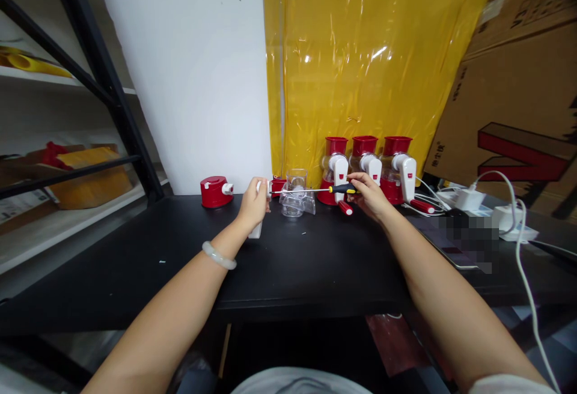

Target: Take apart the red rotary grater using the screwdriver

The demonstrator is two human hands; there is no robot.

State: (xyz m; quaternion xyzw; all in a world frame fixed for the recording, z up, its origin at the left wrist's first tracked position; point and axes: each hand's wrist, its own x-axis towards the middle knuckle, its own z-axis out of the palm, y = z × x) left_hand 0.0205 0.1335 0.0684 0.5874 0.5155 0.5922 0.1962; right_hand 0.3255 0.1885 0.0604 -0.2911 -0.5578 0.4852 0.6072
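My right hand (368, 196) grips a screwdriver (343, 188) by its black and yellow handle. The long metal shaft lies level and points left, with its tip at a white plastic part (255, 229). That part, which looks like a crank arm, is wrapped in my left hand (254, 203); much of it is hidden by the fingers. Behind the shaft stands a clear plastic housing (293, 206). A red round base (216, 192) with a white fitting sits left of my left hand.
Several red and white hand-crank graters, one of them the rightmost grater (397, 169), stand along the back near a yellow plastic sheet (360, 51). On the right of the black table (288, 274) lie a tablet (439, 241), white chargers (507, 220) and cables. A metal-framed shelf (121, 112) rises at left.
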